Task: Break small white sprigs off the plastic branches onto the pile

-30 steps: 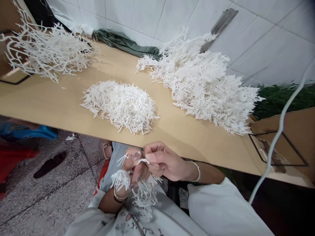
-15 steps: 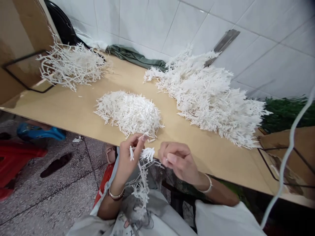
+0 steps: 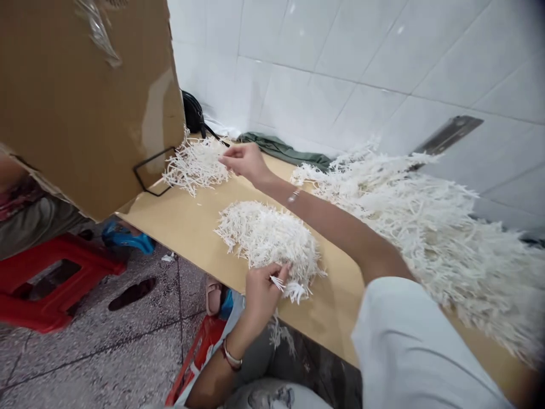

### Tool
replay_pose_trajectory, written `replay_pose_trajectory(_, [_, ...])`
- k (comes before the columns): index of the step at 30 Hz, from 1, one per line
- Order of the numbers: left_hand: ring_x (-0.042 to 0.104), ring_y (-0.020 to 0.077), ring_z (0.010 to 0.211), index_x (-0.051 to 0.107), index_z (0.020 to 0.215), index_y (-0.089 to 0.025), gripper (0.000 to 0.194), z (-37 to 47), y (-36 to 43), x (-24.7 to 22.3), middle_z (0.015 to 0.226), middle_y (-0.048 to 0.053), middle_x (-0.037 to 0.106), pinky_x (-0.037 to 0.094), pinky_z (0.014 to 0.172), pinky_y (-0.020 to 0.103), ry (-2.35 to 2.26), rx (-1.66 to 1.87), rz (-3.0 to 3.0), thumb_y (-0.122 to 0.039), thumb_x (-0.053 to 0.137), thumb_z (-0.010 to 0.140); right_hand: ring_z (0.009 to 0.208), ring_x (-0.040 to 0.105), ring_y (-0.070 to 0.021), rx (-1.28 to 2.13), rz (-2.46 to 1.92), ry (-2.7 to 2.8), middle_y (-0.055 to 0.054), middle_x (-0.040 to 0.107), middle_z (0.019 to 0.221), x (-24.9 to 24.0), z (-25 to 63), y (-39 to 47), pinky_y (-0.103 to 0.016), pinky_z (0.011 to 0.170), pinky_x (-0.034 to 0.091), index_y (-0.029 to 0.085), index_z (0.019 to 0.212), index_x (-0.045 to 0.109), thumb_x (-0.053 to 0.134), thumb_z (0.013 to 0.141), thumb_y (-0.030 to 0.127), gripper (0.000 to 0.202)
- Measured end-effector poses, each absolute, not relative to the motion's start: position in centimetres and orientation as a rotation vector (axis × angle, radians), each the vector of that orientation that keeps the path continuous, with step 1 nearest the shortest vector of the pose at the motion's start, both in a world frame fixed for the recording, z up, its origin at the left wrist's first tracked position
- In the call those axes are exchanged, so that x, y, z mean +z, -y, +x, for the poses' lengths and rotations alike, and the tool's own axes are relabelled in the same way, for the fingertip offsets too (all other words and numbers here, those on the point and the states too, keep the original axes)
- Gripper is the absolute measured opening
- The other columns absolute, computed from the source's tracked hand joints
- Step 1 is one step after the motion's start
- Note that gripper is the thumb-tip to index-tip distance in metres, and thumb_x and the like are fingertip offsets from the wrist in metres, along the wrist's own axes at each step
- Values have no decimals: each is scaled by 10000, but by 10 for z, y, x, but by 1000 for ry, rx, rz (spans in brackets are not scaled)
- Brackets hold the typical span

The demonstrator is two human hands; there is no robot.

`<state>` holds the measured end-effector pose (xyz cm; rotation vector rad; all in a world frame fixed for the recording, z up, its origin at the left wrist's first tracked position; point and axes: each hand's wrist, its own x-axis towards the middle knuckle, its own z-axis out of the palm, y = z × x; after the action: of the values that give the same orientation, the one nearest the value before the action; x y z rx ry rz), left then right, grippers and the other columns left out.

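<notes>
My left hand is closed around a white branched sprig, whose tips stick out between and beside the fingers. Part of the white strands dangles below it, past the table edge. Right behind that hand lies a middle heap of short white sprigs. My right arm stretches across the table, and my right hand is at the right side of a pile of longer white strands. Its fingertips are pinched together; what is between them, if anything, is too small to make out.
A large white heap of bushy sprigs covers the table's right side. Dark green cloth lies along the tiled wall. A tall cardboard sheet and black wire frame stand at left. Below are a red stool and a slipper.
My right hand has moved from beside my left hand to the far-left strand pile. The view has swung left. My left hand still holds the sprig, now nearer the middle heap.
</notes>
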<state>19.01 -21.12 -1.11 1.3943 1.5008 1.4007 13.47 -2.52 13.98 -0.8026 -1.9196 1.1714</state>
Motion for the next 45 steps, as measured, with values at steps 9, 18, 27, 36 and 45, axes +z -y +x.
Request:
replay_pose_trajectory(9, [473,109,496,740,811,-143,310,185,214,-13,532,-3,565,350,517,232,-1415,1451,1356,-396,567,854,749,647,-143,1282,-972,1777,-126,616,1091,124,59,-15,-240,568,493,102,1170,524,447,861,76,320])
replay_pose_trajectory(18, [400,93,532,659,769,-133,321,170,229,-3,565,-27,472,304,520,224,-1298,1404,1319,-423,556,862,659,646,-84,927,-665,2239,-88,649,1044,128,222,74,-191,508,455,115,932,634,456,935,285,245])
replay_pose_trajectory(27, [391,82,543,515,658,-150,352,152,264,31,571,-42,445,285,533,214,-1250,1025,1482,-401,493,905,735,585,-114,995,-429,2502,-56,649,815,102,333,170,-257,685,478,138,865,624,497,940,308,225])
replay_pose_trajectory(36, [377,89,524,495,572,-149,196,196,263,33,538,-29,479,228,521,233,-1276,596,1885,-132,479,767,510,412,-71,573,-338,2641,35,467,569,64,355,208,-223,508,307,169,652,459,524,908,422,367])
replay_pose_trajectory(45, [272,74,449,418,567,-167,367,215,264,28,474,-58,325,186,465,239,-1151,538,2020,-332,470,890,477,329,-65,1118,-601,2386,55,338,521,47,388,214,-221,482,268,181,593,377,417,937,257,354])
